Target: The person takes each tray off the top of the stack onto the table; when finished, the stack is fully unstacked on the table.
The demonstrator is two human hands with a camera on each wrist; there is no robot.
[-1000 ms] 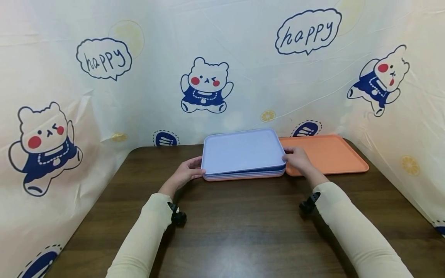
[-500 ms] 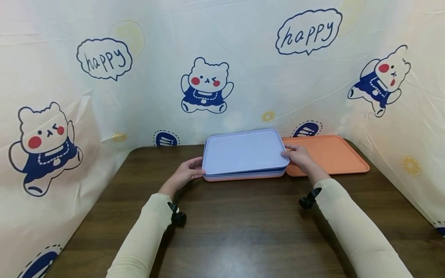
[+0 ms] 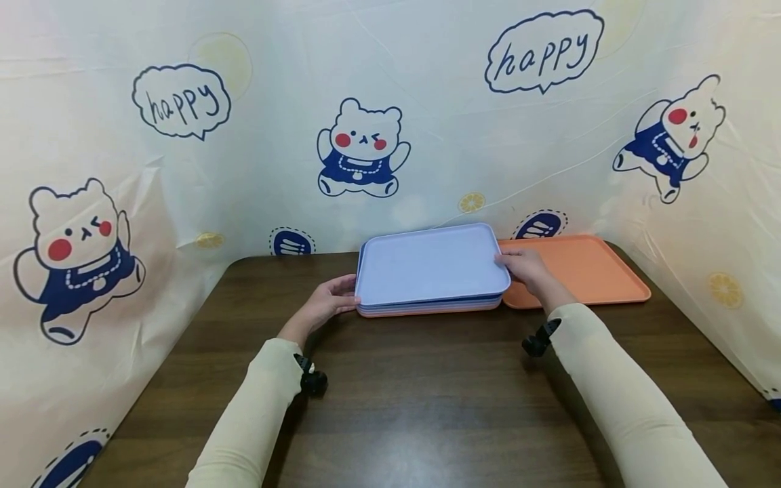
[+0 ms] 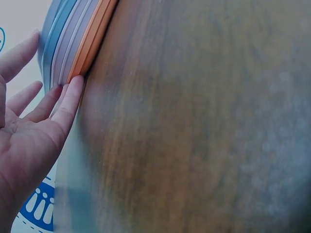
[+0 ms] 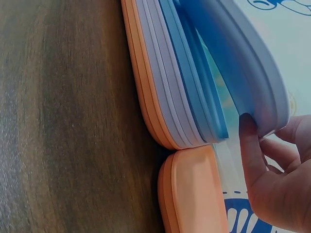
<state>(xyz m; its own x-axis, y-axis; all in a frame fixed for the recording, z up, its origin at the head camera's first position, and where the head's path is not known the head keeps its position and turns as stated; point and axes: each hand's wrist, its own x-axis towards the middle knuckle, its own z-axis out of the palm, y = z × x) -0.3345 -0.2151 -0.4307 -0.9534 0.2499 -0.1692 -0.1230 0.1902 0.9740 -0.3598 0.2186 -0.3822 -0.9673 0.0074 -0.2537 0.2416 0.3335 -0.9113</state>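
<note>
A light-blue tray (image 3: 430, 264) lies uppermost on a stack of trays (image 3: 427, 311). Its right end is raised, leaving a gap over the blue tray (image 5: 194, 82) beneath. My right hand (image 3: 527, 268) pinches the raised end, the thumb on the underside in the right wrist view. At the stack's left side is my left hand (image 3: 323, 303). Its extended fingers (image 4: 73, 92) touch the tray edges, down to the orange tray (image 4: 92, 41) at the bottom. Lavender trays (image 5: 163, 73) sit between the blue and orange ones.
To the right, against the stack, lies an orange tray (image 3: 579, 268), partly behind my right hand. The brown wooden table (image 3: 396, 393) stretches in front. A printed cloth (image 3: 262, 135) with bears hangs behind the table and along its sides.
The top light-blue tray has shifted slightly right and its right end has risen, with my right hand moving up with it. My left hand has stayed at the stack's left side.
</note>
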